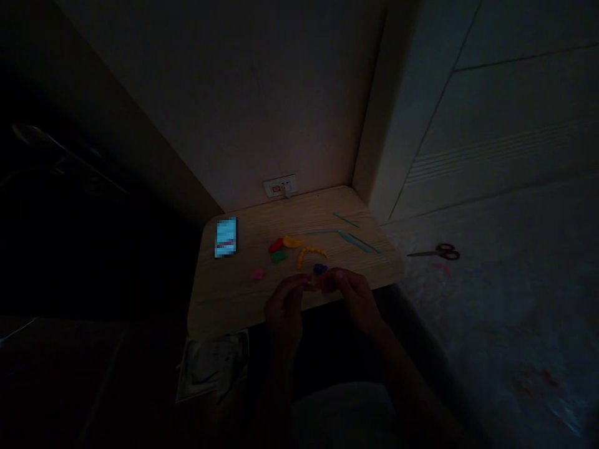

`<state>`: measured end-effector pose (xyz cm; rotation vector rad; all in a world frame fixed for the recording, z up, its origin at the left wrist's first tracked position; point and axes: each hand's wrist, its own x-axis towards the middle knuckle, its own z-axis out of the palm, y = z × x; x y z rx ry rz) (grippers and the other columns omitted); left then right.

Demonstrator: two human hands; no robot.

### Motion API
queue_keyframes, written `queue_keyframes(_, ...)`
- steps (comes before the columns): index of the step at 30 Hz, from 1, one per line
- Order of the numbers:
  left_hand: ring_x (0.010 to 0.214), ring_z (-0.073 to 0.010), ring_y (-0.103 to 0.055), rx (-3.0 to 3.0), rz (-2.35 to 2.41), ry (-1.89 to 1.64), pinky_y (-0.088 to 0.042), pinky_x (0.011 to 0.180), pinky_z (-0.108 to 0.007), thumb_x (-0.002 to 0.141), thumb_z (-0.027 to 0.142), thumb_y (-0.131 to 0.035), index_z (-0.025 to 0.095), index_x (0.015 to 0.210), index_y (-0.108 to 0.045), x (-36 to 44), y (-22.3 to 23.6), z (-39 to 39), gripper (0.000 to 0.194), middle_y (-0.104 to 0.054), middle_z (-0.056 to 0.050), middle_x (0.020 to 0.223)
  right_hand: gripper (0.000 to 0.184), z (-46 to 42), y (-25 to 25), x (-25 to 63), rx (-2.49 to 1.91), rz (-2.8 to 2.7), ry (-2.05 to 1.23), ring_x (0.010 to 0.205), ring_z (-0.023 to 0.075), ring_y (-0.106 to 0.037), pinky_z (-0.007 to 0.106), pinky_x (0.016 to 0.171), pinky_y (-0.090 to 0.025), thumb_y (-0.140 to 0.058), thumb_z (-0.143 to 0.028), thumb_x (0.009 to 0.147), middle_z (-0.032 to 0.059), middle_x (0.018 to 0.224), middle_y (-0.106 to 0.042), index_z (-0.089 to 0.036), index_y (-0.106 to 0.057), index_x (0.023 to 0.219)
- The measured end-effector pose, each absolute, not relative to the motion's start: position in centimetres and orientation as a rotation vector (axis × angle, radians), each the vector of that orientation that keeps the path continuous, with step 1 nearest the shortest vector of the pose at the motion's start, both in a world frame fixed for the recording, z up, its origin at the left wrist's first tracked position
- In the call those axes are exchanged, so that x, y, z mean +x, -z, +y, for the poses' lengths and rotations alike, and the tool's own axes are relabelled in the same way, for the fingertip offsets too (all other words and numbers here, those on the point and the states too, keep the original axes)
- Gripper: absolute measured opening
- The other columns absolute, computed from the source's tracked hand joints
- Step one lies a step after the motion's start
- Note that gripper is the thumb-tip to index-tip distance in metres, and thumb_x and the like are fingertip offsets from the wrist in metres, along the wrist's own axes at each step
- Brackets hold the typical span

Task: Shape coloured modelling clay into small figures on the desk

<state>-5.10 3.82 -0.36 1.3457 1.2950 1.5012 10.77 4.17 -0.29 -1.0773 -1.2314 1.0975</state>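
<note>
Close to the near edge of a small wooden table (224, 299), my left hand (285, 305) and my right hand (358, 296) meet at the fingertips. Both are closed in a pinch around what looks like a small piece of modelling clay (314, 284), mostly hidden and dim. Just beyond the fingers lies a dark blue lump of clay (320, 269). Farther back sit a curved yellow-orange strip with a bumpy edge (312, 251), a yellow lump (292, 241), a red lump (276, 245) and a green lump (278, 256). Left of my hands is a pink lump (257, 274).
Thin blue modelling tools (354, 241) lie on the table's right side. A lit phone (226, 237) is at the left. Behind, a wall socket (281, 186) holds a plug. On the floor at right are scissors (442, 252). The room is very dark.
</note>
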Motion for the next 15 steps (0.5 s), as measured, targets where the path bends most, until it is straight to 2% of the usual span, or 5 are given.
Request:
queue_keyframes(3,0.096,-0.0221,-0.076,1.298,1.305,-1.514,-0.058,0.091,-0.031,0.09,0.03,-0.07,0.021,0.094,-0.081,-5.18,0.55,3.79,0.015,-0.082,-0.006,0.101,0.059,4.13,0.33,10.71,-1.068,-1.207,-1.101,0.073,0.0201,-0.07,0.03,0.07,-0.055,-0.047,-0.065,0.102,0.007,0.08,-0.078,-0.019,-0.08,0.087)
queue_keyframes(7,0.103,-0.0242,-0.077,1.249,1.314,-1.491,-0.058,0.098,-0.035,0.093,0.04,-0.068,0.021,0.108,-0.081,-5.31,1.02,3.78,0.027,-0.082,-0.009,0.111,0.063,4.04,0.12,10.65,-1.06,-1.22,-1.082,0.071,0.0201,-0.069,0.03,0.069,-0.055,-0.041,-0.067,0.103,0.0068,0.078,-0.077,-0.02,-0.079,0.086)
queue_keyframes(9,0.102,-0.0247,-0.077,1.181,1.315,-1.502,-0.059,0.097,-0.036,0.09,0.042,-0.072,0.021,0.112,-0.08,-5.26,1.23,3.8,0.031,-0.082,-0.009,0.109,0.063,4.0,-0.04,10.69,-1.068,-1.226,-1.064,0.07,0.0202,-0.069,0.031,0.069,-0.055,-0.041,-0.067,0.103,0.0066,0.077,-0.077,-0.02,-0.079,0.085)
queue_keyframes(11,0.096,-0.0252,-0.079,1.113,1.285,-1.513,-0.062,0.091,-0.037,0.084,0.041,-0.079,0.02,0.105,-0.081,-5.12,1.29,3.8,0.03,-0.083,-0.009,0.1,0.062,3.95,-0.17,10.77,-1.077,-1.219,-1.052,0.071,0.0207,-0.07,0.031,0.07,-0.056,-0.043,-0.067,0.103,0.0065,0.078,-0.077,-0.02,-0.079,0.084)
queue_keyframes(15,0.077,-0.0238,-0.079,0.978,1.221,-1.535,-0.065,0.076,-0.035,0.068,0.034,-0.09,0.018,0.081,-0.079,-4.75,1.21,3.81,0.023,-0.082,-0.007,0.084,0.061,3.89,-0.26,10.9,-1.1,-1.184,-1.051,0.072,0.0212,-0.07,0.032,0.07,-0.056,-0.045,-0.068,0.101,0.0062,0.077,-0.077,-0.02,-0.079,0.082)
